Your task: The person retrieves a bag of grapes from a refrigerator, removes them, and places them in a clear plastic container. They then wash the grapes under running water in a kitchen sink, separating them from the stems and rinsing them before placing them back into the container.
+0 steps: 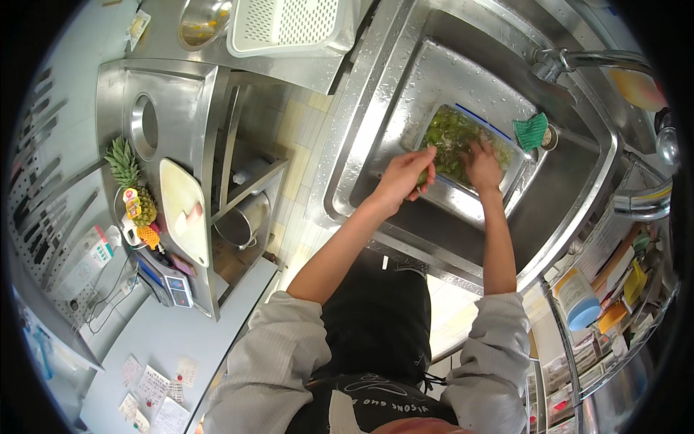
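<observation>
A clear plastic tub (509, 187) stands in the steel sink (461, 73), filled with water and green, leafy-looking pieces (447, 133). My left hand (406, 176) is curled over the tub's near left edge, with a bit of the greens showing between its fingers. Inside the tub, my right hand (484, 168) dips its fingers into the wet greens. Those fingertips are partly hidden, and I cannot tell whether they grip anything. A green scouring pad (531, 132) lies just beyond the tub, beside the drain fitting (549, 138).
A chrome faucet (596, 58) reaches over the sink's far right side. White perforated baskets (295, 24) and a steel bowl (205, 24) occupy the upper-left counter. Further left are a pineapple (142, 206), a cutting board (181, 217) and a scale (176, 287). A wire rack (564, 314) stands at right.
</observation>
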`<act>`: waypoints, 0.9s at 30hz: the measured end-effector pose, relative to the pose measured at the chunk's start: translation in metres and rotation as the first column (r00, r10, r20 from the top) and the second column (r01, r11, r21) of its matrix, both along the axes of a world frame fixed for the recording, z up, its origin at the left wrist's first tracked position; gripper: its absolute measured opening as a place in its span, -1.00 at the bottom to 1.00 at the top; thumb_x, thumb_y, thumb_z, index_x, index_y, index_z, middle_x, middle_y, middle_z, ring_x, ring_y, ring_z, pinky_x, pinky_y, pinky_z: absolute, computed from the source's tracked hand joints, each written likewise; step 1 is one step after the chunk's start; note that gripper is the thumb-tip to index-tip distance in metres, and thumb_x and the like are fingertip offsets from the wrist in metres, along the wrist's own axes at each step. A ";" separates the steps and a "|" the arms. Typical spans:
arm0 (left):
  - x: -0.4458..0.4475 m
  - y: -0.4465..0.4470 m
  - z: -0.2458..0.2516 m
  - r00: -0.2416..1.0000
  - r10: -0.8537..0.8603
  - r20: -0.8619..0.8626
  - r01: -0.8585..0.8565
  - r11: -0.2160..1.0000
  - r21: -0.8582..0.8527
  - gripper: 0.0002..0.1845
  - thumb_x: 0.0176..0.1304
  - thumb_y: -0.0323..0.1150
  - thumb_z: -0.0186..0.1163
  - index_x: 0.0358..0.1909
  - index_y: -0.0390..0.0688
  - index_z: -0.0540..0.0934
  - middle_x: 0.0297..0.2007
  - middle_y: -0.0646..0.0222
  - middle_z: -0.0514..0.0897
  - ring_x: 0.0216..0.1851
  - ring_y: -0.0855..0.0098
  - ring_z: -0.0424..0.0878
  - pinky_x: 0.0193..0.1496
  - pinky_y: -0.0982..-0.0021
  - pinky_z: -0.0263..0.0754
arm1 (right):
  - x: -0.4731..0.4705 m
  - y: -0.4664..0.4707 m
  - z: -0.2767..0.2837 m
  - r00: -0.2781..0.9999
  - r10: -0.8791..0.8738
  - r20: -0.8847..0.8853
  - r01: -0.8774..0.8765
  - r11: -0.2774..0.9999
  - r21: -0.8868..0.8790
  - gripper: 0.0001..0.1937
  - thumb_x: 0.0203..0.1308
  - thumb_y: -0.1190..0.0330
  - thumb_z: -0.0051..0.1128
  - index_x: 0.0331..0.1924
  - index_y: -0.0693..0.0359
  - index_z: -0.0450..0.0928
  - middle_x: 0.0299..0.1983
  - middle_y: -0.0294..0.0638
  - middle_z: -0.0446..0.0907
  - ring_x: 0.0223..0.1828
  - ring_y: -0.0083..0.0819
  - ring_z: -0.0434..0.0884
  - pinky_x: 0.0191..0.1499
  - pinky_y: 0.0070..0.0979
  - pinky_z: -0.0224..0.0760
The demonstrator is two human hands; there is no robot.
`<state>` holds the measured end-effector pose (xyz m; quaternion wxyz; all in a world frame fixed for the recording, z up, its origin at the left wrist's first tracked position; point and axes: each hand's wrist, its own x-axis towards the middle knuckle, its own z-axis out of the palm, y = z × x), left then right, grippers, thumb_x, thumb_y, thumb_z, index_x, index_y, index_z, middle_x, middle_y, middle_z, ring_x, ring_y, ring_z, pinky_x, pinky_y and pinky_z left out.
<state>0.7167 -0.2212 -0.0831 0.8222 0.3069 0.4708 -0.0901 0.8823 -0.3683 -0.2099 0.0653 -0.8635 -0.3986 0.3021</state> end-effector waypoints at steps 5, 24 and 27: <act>0.005 0.008 0.008 0.821 0.533 0.203 -0.358 0.759 -0.543 -0.54 0.50 0.03 -0.05 -0.39 -0.13 0.51 -0.29 0.18 0.59 -0.18 0.17 0.56 -0.18 0.28 0.48 | -0.011 -0.031 0.000 0.990 -0.042 -0.136 0.053 0.995 0.082 -0.68 0.21 0.32 0.23 0.06 -0.03 0.69 0.37 -0.01 0.42 0.31 -0.02 0.49 0.29 -0.20 0.44; 0.057 -0.008 -0.040 0.967 0.142 0.210 -0.123 0.987 -0.101 -0.47 0.56 0.05 -0.16 0.28 -0.12 0.45 0.20 0.12 0.53 0.00 0.19 0.65 -0.09 0.28 0.61 | -0.027 -0.055 0.051 0.754 -0.466 -0.462 0.641 0.676 0.364 -0.80 0.38 0.45 0.17 0.02 0.27 0.67 -0.13 -0.14 0.69 -0.20 -0.49 0.68 -0.12 -0.58 0.54; 0.071 -0.020 -0.074 0.945 -0.325 -0.047 0.263 0.664 0.699 -0.54 0.45 -0.14 0.07 0.28 -0.14 0.45 0.24 0.09 0.50 0.12 0.11 0.60 0.02 0.18 0.62 | -0.010 -0.057 0.040 0.868 -0.451 -0.209 0.497 0.784 0.371 -0.65 0.32 0.41 0.22 0.17 0.20 0.58 0.04 0.00 0.62 0.02 -0.21 0.64 0.08 -0.40 0.50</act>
